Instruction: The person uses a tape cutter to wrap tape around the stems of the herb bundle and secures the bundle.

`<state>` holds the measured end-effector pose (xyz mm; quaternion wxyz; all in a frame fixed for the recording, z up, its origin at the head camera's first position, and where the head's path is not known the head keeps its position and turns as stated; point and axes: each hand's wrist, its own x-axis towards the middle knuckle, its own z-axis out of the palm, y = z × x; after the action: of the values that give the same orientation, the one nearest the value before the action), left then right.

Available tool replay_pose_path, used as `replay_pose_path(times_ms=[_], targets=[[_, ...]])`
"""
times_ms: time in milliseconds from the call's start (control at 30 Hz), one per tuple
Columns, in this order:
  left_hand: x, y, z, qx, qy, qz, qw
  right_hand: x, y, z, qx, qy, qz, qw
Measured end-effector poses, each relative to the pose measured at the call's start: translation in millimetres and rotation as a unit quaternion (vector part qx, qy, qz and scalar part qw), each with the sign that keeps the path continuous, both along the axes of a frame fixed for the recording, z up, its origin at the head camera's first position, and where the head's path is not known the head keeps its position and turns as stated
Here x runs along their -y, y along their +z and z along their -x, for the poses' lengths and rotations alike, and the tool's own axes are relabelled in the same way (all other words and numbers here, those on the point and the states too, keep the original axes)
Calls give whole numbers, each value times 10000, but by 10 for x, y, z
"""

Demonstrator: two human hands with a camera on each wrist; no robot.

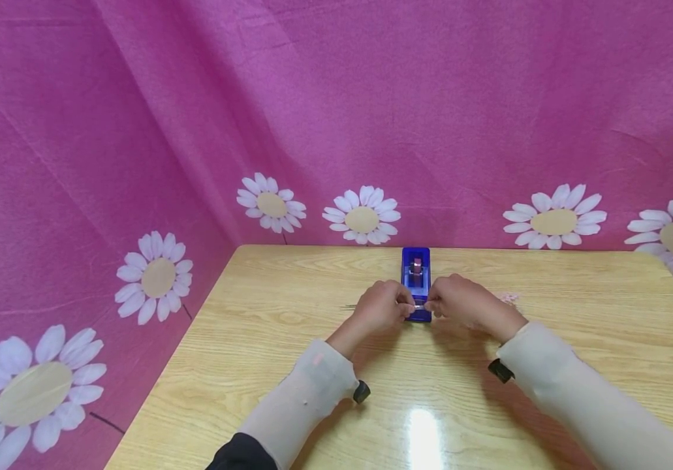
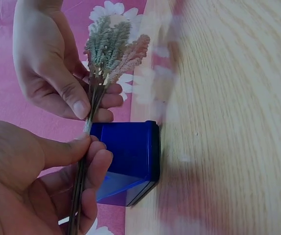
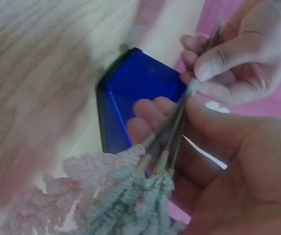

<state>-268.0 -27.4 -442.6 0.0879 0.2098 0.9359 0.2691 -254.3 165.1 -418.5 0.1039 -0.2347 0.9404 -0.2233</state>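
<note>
Both hands hold one small bunch of dried flowers [image 2: 110, 45], with fluffy pale green and pink heads on thin brown stems. My left hand [image 1: 382, 303] pinches the stems between thumb and fingers, their lower ends running on past the palm. Close beside it, nearer the heads, my right hand [image 1: 465, 301] pinches the same stems. A whitish, shiny band of tape [image 2: 87, 126] shows on the stems between the two thumbs. Just beyond the hands stands a blue tape dispenser [image 1: 416, 287], its front end partly overlapped by the fingers in the head view.
The light wood table [image 1: 289, 287] runs under both forearms. A pink cloth with white daisies [image 1: 430, 117] hangs behind its back edge and along the left side. Dark straps or clips sit at both wrists.
</note>
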Motion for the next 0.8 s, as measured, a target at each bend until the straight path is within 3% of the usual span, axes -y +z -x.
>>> replay_pose_path(times_ms=[200,333,467,633,800], targets=[[-17,-32,-14,131,214,-182,9995,0,-55,-20,-236,-106,94,9996],[-37,-55,-33,-72,362,-166,9992,13,-59,-52,-465,-225,69,9986],[-61,-74,-45,-275,541,-54,9981,20,-47,-64,-414,-322,21,9986],[-75,-92,-46,-448,570,108,9973,-1,-37,-9,-396,-841,-22,9957],[-79,-103,-45,-587,517,172,9968,-12,-66,108,-642,-1126,310,9911]])
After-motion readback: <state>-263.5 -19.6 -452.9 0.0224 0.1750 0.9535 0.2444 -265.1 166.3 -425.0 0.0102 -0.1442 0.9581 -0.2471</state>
